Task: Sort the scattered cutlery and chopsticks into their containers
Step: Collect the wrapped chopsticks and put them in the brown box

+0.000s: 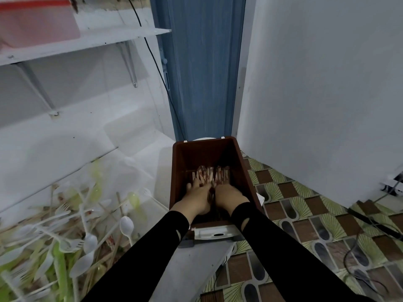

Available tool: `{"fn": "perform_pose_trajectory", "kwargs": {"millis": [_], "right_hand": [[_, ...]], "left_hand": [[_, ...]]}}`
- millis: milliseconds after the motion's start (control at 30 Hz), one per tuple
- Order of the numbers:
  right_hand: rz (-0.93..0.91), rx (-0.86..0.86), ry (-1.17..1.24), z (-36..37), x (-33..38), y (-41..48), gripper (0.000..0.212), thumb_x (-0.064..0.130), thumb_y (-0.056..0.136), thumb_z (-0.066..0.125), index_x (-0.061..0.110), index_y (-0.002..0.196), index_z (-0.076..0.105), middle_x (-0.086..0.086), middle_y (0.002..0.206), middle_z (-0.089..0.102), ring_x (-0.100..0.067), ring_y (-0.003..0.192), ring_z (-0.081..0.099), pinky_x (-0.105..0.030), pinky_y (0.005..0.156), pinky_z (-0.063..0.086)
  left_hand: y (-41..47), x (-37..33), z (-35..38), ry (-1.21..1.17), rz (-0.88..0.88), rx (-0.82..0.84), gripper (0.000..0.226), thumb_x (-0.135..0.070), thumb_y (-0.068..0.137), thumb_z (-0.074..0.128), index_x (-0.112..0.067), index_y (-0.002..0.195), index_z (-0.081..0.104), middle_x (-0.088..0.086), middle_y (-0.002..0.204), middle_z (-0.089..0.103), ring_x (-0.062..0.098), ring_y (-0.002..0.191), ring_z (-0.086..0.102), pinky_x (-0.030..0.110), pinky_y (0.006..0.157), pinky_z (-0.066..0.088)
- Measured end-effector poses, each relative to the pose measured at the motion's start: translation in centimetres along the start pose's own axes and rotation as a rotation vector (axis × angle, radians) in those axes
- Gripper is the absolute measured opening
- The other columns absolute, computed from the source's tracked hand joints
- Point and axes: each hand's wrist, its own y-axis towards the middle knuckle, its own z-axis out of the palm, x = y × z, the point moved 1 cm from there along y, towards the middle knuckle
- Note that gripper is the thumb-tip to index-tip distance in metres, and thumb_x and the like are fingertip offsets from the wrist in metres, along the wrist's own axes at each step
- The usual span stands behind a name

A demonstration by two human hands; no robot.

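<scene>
A deep brown plastic bin (244, 168) stands at the right end of the white counter. Inside it lies a bundle of wrapped chopsticks (210, 174). Both hands reach down into the bin side by side. My left hand (197, 198) rests on the near ends of the chopsticks, fingers pointing forward over them. My right hand (230, 197) lies next to it with its fingers curled down onto the bundle; the fingertips are hidden. On the counter at the lower left, white plastic spoons (126, 225), forks (69, 245) and loose chopsticks (115, 249) lie scattered.
A white wall shelf (87, 42) hangs above the counter at the left. A blue door (202, 73) is behind the bin and a white wall (322, 83) stands to the right. A white device (214, 233) sits just in front of the bin. Patterned floor tiles (305, 225) with cables lie below right.
</scene>
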Motion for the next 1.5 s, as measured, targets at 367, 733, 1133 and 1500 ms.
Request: {"fn": "perform_pose_trajectory", "kwargs": {"millis": [367, 733, 1133, 1500], "right_hand": [[-0.132, -0.421, 0.257, -2.2, 0.8, -3.5, 0.027, 0.019, 0.096, 0.047, 0.011, 0.116, 0.063, -0.014, 0.118, 0.058, -0.035, 0.106, 0.060, -0.038, 0.086, 0.050], [-0.701, -0.721, 0.467, 2.4, 12.4, -9.7, 0.020, 0.014, 0.088, 0.054, 0.016, 0.096, 0.072, -0.003, 0.098, 0.069, -0.023, 0.091, 0.060, -0.036, 0.085, 0.048], [-0.672, -0.238, 0.261, 16.6, 17.3, -10.6, 0.017, 0.020, 0.083, 0.057, 0.019, 0.086, 0.073, -0.002, 0.092, 0.066, -0.029, 0.089, 0.059, -0.037, 0.079, 0.048], [-0.648, -0.356, 0.259, 17.5, 12.8, -11.1, 0.019, 0.025, 0.090, 0.068, 0.020, 0.107, 0.073, -0.002, 0.116, 0.059, -0.023, 0.110, 0.053, -0.032, 0.097, 0.043]], "left_hand": [[-4.2, 0.9, -2.5, -0.310, 0.316, -0.592, 0.029, -0.016, 0.094, 0.057, -0.012, 0.122, 0.060, 0.007, 0.126, 0.039, 0.026, 0.101, 0.056, 0.031, 0.095, 0.046], [-12.7, 16.8, -1.0, -0.385, 0.156, -0.773, 0.017, -0.010, 0.091, 0.059, -0.016, 0.103, 0.069, -0.003, 0.106, 0.049, 0.018, 0.101, 0.055, 0.031, 0.093, 0.045], [-21.7, 26.5, 9.3, -0.281, 0.056, -0.551, 0.038, -0.042, 0.084, 0.053, -0.027, 0.114, 0.070, 0.003, 0.099, 0.062, 0.021, 0.092, 0.059, 0.025, 0.083, 0.043], [-23.0, 30.6, 9.4, -0.079, -0.102, -0.731, 0.023, -0.031, 0.087, 0.055, -0.025, 0.099, 0.073, 0.000, 0.099, 0.063, 0.029, 0.095, 0.057, 0.040, 0.081, 0.049]]}}
